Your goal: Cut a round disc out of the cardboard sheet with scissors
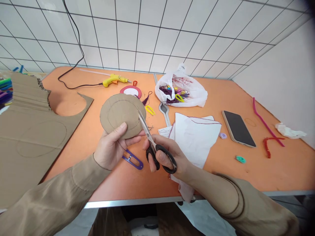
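My left hand grips a round cardboard disc by its lower edge, thumb on top and fingers beneath. A smaller circle is drawn in pencil on the disc. In my right hand is a pair of scissors with black handles, my fingers through the loops. The blades point up and left, and their tips meet the right part of the disc near the drawn line. Whether they have pierced the cardboard I cannot tell. Below my hands lies a purple plastic tool, partly covered by the left hand.
A large cardboard sheet with a round cut-out covers the left. Behind lie a yellow glue gun, a red-rimmed ring and a white bag of threads. White cloth, a phone and pipe cleaners are at right.
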`<action>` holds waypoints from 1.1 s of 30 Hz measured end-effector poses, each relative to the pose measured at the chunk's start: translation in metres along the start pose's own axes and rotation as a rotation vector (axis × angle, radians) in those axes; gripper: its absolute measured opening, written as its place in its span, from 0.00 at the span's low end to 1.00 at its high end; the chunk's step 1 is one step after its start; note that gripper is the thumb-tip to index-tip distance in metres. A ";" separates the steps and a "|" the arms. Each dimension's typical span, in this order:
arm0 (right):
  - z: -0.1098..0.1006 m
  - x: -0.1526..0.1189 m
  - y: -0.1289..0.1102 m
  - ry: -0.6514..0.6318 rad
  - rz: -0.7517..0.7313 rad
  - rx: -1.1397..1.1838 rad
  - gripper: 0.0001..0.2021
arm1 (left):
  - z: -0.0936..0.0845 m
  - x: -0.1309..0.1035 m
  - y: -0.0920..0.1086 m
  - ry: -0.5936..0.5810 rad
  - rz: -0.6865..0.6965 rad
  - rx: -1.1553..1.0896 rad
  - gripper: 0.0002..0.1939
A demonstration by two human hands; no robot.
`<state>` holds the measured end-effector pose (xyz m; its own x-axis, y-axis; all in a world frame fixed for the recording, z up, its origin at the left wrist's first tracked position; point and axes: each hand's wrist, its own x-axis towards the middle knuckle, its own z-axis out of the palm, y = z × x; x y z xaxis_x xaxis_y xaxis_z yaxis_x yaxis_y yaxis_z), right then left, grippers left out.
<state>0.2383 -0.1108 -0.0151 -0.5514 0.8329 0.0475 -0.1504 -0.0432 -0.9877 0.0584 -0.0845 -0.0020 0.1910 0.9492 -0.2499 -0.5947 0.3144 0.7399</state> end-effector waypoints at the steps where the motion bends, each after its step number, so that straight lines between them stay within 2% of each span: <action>1: 0.000 0.000 0.000 0.003 0.001 -0.008 0.22 | 0.000 0.000 0.000 -0.013 0.002 0.003 0.07; 10: 0.001 -0.001 -0.001 0.011 -0.007 -0.038 0.23 | -0.001 -0.001 -0.002 -0.019 -0.012 -0.040 0.05; 16: 0.001 0.000 -0.002 0.029 0.013 -0.048 0.24 | -0.001 -0.002 -0.003 -0.058 -0.009 0.009 0.06; 25: 0.001 0.002 -0.003 0.055 0.025 -0.087 0.23 | -0.002 -0.001 -0.002 -0.033 0.023 0.015 0.07; 33: 0.000 0.001 -0.003 0.061 0.035 -0.072 0.22 | 0.001 -0.004 0.001 -0.023 -0.007 -0.007 0.07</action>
<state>0.2380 -0.1099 -0.0117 -0.5038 0.8638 0.0057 -0.0715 -0.0350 -0.9968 0.0581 -0.0874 0.0006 0.2132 0.9468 -0.2409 -0.5985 0.3215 0.7338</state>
